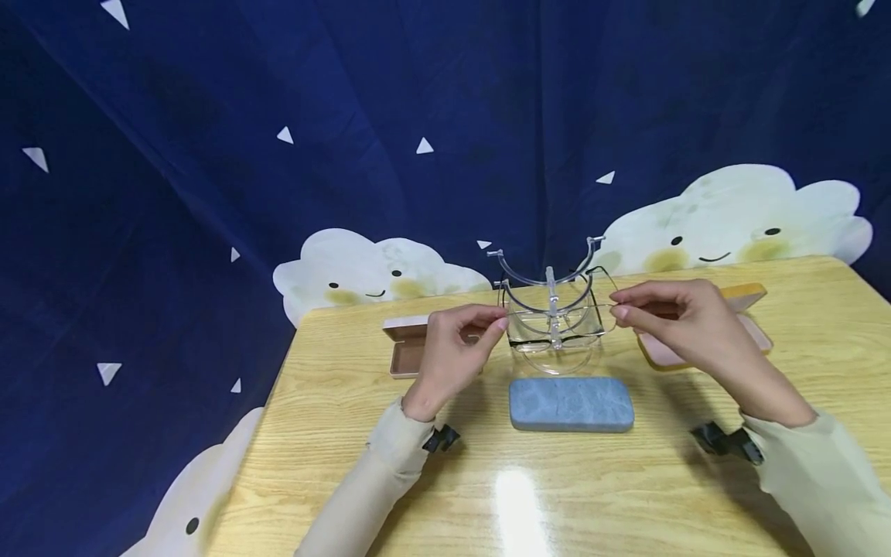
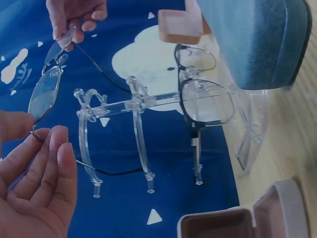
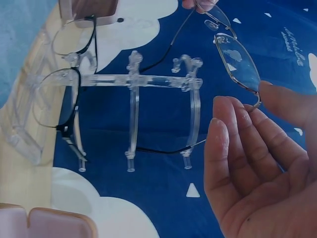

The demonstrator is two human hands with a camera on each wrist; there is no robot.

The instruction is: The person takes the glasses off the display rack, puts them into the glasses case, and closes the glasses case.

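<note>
Both hands hold one pair of thin metal-rimmed glasses [image 2: 44,96] level in front of a clear tiered display stand [image 1: 552,286]. My left hand [image 1: 455,348] pinches one end of the frame between thumb and fingers, and my right hand [image 1: 685,317] pinches the opposite end. In the wrist views, the dark-tipped temples of these glasses reach back toward the stand's middle arms. A second pair, black-topped glasses [image 3: 77,94], sits on the lower tier of the stand. The upper curved arm of the stand shows no glasses on it.
A closed blue glasses case [image 1: 571,404] lies in front of the stand. Open cases flank it: a brown-lined one [image 1: 404,360] partly behind my left hand, a pink and orange one [image 1: 755,333] beyond my right. Behind the wooden table [image 1: 334,433] hangs a dark blue curtain [image 1: 445,93].
</note>
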